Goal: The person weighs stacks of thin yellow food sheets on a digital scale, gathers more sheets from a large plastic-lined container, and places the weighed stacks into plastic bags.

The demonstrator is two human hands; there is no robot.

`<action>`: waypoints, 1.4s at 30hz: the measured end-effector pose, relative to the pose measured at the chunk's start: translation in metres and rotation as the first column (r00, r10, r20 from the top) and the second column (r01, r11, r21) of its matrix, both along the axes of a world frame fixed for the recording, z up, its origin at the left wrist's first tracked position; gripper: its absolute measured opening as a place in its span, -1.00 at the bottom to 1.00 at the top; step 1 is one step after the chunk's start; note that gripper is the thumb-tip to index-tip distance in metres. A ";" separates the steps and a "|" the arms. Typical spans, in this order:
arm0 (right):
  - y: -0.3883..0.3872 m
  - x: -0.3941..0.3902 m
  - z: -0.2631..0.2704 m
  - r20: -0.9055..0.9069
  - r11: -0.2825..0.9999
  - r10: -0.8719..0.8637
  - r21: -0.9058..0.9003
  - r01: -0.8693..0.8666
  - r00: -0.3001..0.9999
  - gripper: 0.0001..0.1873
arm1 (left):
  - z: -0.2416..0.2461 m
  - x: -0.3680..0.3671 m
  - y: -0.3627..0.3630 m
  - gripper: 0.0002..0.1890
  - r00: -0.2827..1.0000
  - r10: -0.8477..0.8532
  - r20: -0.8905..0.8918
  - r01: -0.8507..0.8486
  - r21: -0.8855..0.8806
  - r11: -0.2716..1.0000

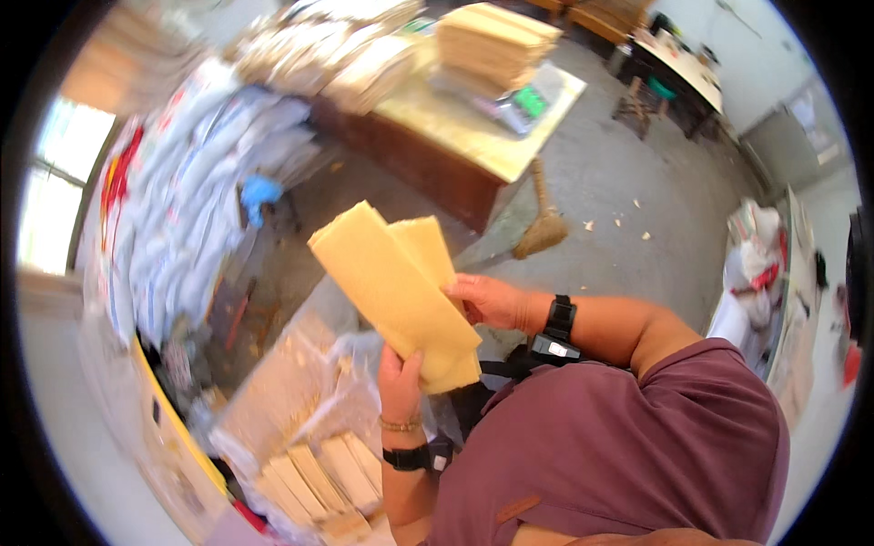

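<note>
My left hand (400,383) grips the lower end of a stack of pale yellow rectangular sheets (389,286), its thumb on top. My right hand (491,300) holds the right edge of a second yellow piece (429,249) that lies partly behind the first and fans out at an angle. Whether the sheets are paper or a dried food, I cannot tell. Below my left forearm, several pale flat pieces (314,481) rest in rows on a plastic-lined surface (273,409).
Ahead stands a yellow-topped table (437,130) bearing a tall stack of yellow sheets (495,48) and a device with a green display (529,102). A broom (543,232) leans by it. White sacks (191,184) are piled to the left. Scraps (618,222) litter the floor.
</note>
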State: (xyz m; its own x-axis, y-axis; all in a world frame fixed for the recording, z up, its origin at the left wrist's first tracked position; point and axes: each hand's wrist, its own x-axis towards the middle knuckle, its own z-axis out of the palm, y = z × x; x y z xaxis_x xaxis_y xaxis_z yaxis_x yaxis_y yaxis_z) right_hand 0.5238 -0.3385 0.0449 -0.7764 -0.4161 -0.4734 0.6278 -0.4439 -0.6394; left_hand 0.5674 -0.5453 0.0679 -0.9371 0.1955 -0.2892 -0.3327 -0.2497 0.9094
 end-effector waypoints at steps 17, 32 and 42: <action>0.279 0.000 0.010 -0.063 0.950 -0.127 0.279 0.140 0.990 -0.60 | 0.028 -0.115 0.284 -0.72 0.545 -0.705 -0.455 0.373 -0.621 0.689; 0.497 -0.175 0.043 -0.690 0.397 -0.351 0.503 0.768 0.633 -0.52 | -0.020 -0.227 0.296 -0.72 0.534 -0.796 -0.285 0.018 -0.937 0.349; 0.538 -0.368 0.079 -0.731 0.791 -0.236 0.239 0.564 0.640 -0.53 | -0.048 -0.163 0.393 -0.82 0.828 -0.547 -0.125 -0.012 -0.979 0.206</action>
State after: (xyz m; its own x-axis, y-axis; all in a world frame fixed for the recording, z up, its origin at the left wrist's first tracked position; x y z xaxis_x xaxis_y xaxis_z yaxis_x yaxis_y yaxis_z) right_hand 0.1562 0.1992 0.1235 -0.9786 0.1215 0.1659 -0.1822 -0.1376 -0.9736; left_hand 0.4039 -0.1523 0.0198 -0.9402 0.3181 -0.1217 0.2376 0.8686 0.4348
